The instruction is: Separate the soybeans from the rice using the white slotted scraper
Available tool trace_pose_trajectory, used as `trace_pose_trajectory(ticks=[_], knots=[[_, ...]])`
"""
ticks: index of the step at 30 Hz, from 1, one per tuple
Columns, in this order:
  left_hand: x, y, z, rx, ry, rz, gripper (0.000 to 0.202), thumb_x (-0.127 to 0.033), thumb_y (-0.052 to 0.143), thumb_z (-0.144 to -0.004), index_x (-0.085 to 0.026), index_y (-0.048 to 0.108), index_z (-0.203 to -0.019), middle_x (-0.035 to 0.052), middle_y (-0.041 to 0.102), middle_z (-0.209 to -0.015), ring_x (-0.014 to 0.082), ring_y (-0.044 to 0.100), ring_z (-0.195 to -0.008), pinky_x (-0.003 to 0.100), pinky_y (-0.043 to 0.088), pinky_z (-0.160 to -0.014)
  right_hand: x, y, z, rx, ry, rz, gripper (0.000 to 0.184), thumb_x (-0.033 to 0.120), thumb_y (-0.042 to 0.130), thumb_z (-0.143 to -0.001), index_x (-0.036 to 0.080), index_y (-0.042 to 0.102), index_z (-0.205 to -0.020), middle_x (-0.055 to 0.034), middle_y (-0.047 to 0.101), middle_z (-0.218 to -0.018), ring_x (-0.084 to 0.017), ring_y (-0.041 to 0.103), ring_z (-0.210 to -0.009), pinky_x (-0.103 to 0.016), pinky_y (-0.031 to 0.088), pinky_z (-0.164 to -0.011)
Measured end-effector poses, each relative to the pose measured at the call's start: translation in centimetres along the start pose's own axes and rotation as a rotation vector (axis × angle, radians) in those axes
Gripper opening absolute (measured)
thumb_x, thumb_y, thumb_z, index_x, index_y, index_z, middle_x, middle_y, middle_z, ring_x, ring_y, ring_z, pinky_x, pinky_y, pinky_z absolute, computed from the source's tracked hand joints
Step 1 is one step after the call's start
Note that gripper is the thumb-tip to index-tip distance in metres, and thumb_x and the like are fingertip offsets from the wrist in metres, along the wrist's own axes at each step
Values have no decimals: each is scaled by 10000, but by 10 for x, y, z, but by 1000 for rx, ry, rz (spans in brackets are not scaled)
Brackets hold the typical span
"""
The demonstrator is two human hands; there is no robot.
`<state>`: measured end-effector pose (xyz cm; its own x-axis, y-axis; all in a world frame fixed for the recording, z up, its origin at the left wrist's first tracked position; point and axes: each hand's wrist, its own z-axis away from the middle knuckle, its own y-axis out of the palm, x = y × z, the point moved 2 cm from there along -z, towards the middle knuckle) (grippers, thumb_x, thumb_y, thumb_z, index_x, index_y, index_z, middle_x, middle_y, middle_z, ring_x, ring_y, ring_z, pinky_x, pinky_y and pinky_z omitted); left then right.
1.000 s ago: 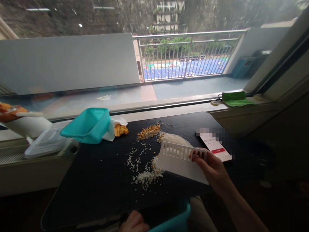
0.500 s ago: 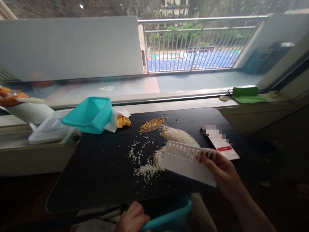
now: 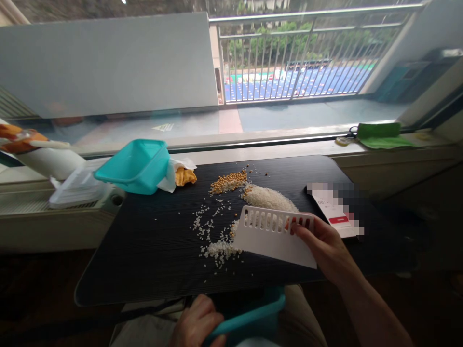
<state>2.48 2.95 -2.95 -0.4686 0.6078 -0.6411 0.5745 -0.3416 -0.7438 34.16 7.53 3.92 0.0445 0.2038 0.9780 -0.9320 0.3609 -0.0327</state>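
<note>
My right hand (image 3: 329, 248) grips a white plastic scraper (image 3: 273, 246) at its right end, thumb on the face and fingertips showing through the slots. The scraper is tilted over the table, in front of a mound of white rice (image 3: 271, 198) and partly hiding it. Left of the scraper lies a smaller heap of loose rice (image 3: 219, 249). Behind are yellow beans (image 3: 229, 180), some mixed with rice. Below the table's front edge, my left hand (image 3: 198, 320) is closed on the rim of a teal basin (image 3: 251, 315), whose inside is mostly dark.
On the black table (image 3: 144, 260), a second teal basin (image 3: 133, 166) leans at the back left beside a crumpled orange-and-white packet (image 3: 185, 176). A phone (image 3: 334, 212) lies at the right. A green cloth (image 3: 379, 136) and tape roll (image 3: 343, 140) rest on the sill.
The scraper has shifted slightly left over the table, still in my right hand. My left hand keeps its hold on the basin rim. The whole view has tilted a little.
</note>
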Motion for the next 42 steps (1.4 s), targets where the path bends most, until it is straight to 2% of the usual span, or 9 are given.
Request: trace_pose_trajectory(ticks=[7, 12, 18, 24, 28, 32, 38, 40, 42], knots=[[-4, -2, -2, 22, -20, -24, 213, -208, 498, -930, -196, 676, -814, 45, 613, -744, 207, 616, -742, 271, 494, -598, 9, -6, 15, -118, 20, 36, 320, 499, 804, -719, 209, 753, -844, -28, 725, -738, -184, 637, -688, -266, 487, -611], [-5, -1, -2, 47, -54, -38, 197, -175, 516, -909, -197, 677, -797, 43, 620, -747, 203, 624, -743, 265, 492, -597, 8, -8, 18, -77, 43, 28, 324, 510, 797, -724, 214, 756, -851, -44, 750, -759, -205, 663, -678, -287, 512, -603], [-7, -2, -3, 26, -65, -32, 176, -152, 548, -886, -200, 677, -775, 35, 623, -737, 204, 630, -748, 257, 487, -591, 9, -1, 8, -116, -12, 36, 276, 464, 797, -733, 214, 753, -840, -29, 742, -736, -188, 653, -667, -267, 503, -590], [-7, -1, -2, 17, -69, -24, 169, -154, 547, -892, -187, 684, -799, 37, 609, -738, 201, 623, -741, 263, 493, -603, 7, 11, -3, -19, -39, 22, 282, 465, 788, -736, 201, 733, -818, -20, 723, -727, -171, 636, -644, -263, 507, -590], [-8, -1, -4, 23, -81, -19, 177, -146, 543, -877, -187, 685, -779, 38, 604, -735, 199, 620, -742, 259, 496, -596, 6, 4, -4, 61, -11, 22, 311, 489, 774, -752, 205, 744, -876, -41, 753, -789, -189, 661, -667, -268, 506, -581], [-10, -3, -5, 23, -84, -19, 169, -148, 553, -873, -195, 688, -783, 36, 613, -738, 198, 624, -736, 256, 502, -596, 5, -1, -3, 52, -15, 49, 318, 494, 766, -768, 206, 743, -900, -41, 745, -793, -183, 653, -670, -257, 498, -575], [-13, -5, -7, -9, -87, -20, 144, -128, 591, -837, -209, 687, -766, 22, 617, -732, 189, 632, -737, 234, 502, -593, 6, 17, 9, 180, -42, 111, 337, 533, 717, -801, 199, 722, -850, -32, 705, -735, -182, 621, -657, -269, 485, -578], [-14, -5, -8, -15, -94, -21, 149, -123, 585, -829, -210, 687, -764, 21, 619, -730, 188, 634, -731, 233, 500, -590, 9, 21, 12, 116, -87, 121, 305, 508, 720, -797, 207, 717, -846, -19, 692, -716, -177, 607, -647, -268, 477, -577], [-15, -5, -9, -37, -78, -20, 150, -126, 577, -825, -205, 686, -757, 20, 615, -710, 186, 630, -708, 235, 490, -572, 12, 19, 10, -27, -143, 125, 265, 469, 719, -798, 217, 717, -880, -12, 686, -723, -179, 601, -654, -271, 477, -585]])
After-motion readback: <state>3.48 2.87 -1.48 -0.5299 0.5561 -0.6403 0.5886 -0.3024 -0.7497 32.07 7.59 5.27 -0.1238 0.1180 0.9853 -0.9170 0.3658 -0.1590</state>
